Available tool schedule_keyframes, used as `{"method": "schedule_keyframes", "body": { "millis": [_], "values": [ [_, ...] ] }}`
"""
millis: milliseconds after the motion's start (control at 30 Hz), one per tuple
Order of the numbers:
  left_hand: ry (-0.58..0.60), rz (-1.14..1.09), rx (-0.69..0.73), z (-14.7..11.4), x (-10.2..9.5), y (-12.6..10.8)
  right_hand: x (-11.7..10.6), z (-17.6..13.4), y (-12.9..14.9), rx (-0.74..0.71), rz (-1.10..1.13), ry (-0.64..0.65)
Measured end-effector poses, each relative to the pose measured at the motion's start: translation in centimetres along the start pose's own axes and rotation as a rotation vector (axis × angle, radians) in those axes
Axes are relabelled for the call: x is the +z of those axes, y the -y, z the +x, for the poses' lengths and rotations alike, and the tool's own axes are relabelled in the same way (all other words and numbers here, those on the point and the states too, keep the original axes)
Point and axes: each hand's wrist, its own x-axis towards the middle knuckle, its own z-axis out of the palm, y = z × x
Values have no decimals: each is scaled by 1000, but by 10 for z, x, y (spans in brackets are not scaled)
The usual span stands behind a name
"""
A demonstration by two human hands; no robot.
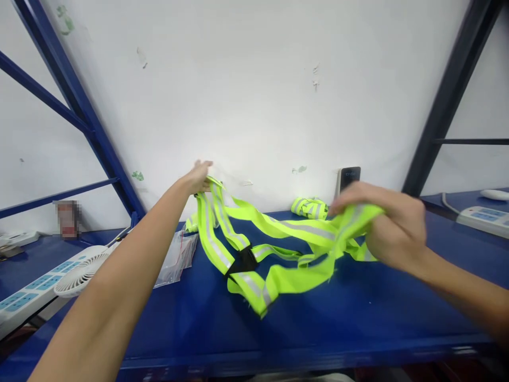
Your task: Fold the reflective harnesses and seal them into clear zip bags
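Note:
Between my two hands stretches a neon yellow-green reflective vest (302, 229) made of straps with silver stripes. My left hand (201, 178), at the back left near the wall, grips one end of the straps. On the right, my right hand (392, 223) is closed around a bunch of them, slightly smeared by motion. A black joining patch (243, 260) shows where straps meet, and lower loops sag to the blue table (318, 329). Behind the vest lies a rolled bundle of the same strapping (310, 208). More yellow-green material (192, 223) sits below my left hand, partly hidden.
Clear plastic bags (175, 260) lie left of the vest. A small white fan (81, 273) and a power strip (35, 289) are farther left, with another strip (485, 220) at right. A phone-like device (350, 178) leans on the wall. Blue uprights (85, 111) frame the left side.

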Motion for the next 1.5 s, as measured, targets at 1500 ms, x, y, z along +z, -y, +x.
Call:
{"method": "schedule_keyframes", "body": {
  "millis": [1500],
  "values": [
    [169,315,17,-89,6,125,86,5,-59,28,-118,589]
  ]
}}
